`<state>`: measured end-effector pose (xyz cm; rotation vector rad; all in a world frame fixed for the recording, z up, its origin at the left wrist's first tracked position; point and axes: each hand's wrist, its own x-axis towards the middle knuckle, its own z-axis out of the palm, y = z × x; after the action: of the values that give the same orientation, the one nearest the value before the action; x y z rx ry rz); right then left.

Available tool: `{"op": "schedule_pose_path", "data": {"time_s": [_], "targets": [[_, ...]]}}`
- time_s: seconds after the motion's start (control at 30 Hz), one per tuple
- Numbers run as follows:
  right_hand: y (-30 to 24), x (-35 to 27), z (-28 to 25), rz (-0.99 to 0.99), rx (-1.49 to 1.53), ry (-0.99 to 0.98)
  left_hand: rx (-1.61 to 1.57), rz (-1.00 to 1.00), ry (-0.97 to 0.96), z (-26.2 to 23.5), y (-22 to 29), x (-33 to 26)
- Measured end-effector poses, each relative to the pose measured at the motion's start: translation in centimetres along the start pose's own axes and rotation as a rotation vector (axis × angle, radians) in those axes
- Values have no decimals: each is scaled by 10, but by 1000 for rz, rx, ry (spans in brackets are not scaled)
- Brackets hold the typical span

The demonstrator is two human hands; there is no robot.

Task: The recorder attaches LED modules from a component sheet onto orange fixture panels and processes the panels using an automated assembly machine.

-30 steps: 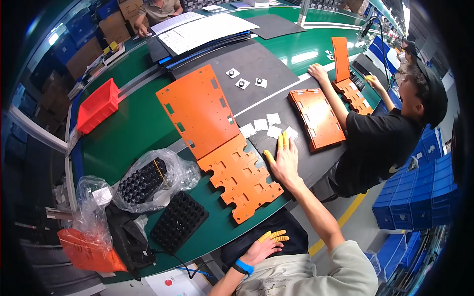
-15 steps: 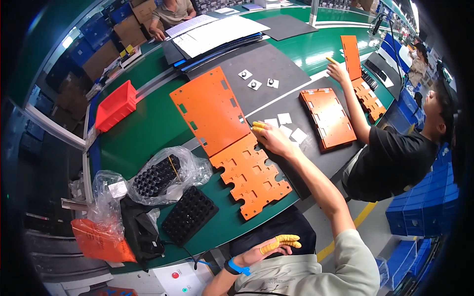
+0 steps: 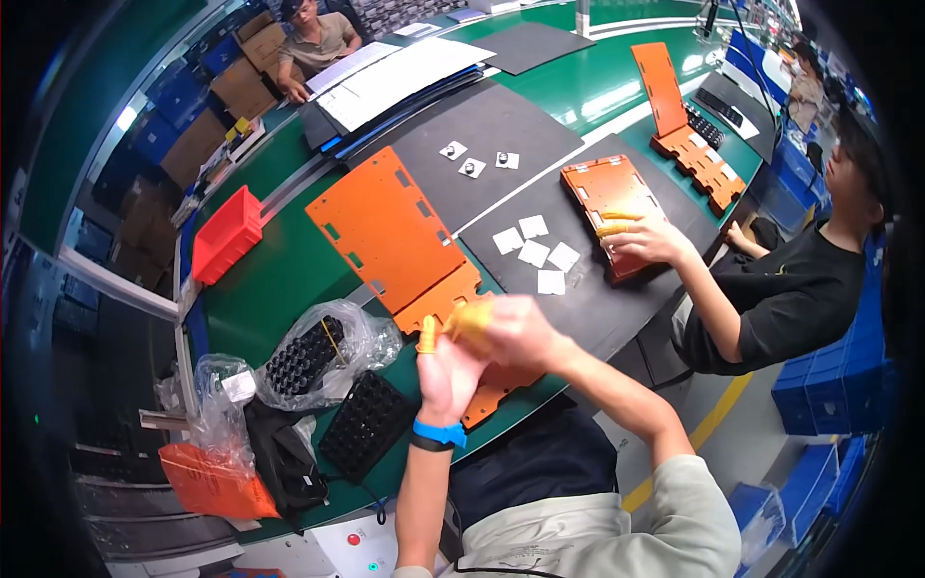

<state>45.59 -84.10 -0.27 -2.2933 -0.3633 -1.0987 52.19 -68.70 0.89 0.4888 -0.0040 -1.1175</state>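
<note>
My left hand (image 3: 449, 378) is raised palm up over the lower orange plate. It wears yellow finger covers and a blue wrist strap (image 3: 439, 434). One covered finger stretches out; the others are partly hidden behind my right hand. My right hand (image 3: 520, 332) meets it from the right, its fingers smeared by motion, so anything between them cannot be made out. Beneath both hands lies the notched orange plate (image 3: 438, 297), largely covered. It adjoins a flat orange panel (image 3: 390, 236) with slots along its edges.
White square cards (image 3: 534, 253) lie on the dark mat right of my hands. Farther off are three cards with black round parts (image 3: 471, 168). A black tray (image 3: 366, 424) and bagged black tray (image 3: 303, 361) sit left. A co-worker's hand (image 3: 641, 238) rests at an orange box (image 3: 617, 188).
My right hand has come back from beside the white cards to my left hand. My left hand has risen from near my lap. The co-worker's hand has moved onto the orange box.
</note>
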Motion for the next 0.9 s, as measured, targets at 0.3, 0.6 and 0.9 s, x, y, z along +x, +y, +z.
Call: {"op": "schedule_pose_path", "data": {"time_s": [0.3, 0.6, 0.9], "targets": [[101, -25, 11, 581, -455, 66, 97, 3, 197, -38, -19, 38], [118, -33, 21, 608, -418, -136, 102, -57, 143, -24, -16, 80], [128, -40, 15, 722, -246, 119, 113, -92, 167, -19, -19, 107]]}}
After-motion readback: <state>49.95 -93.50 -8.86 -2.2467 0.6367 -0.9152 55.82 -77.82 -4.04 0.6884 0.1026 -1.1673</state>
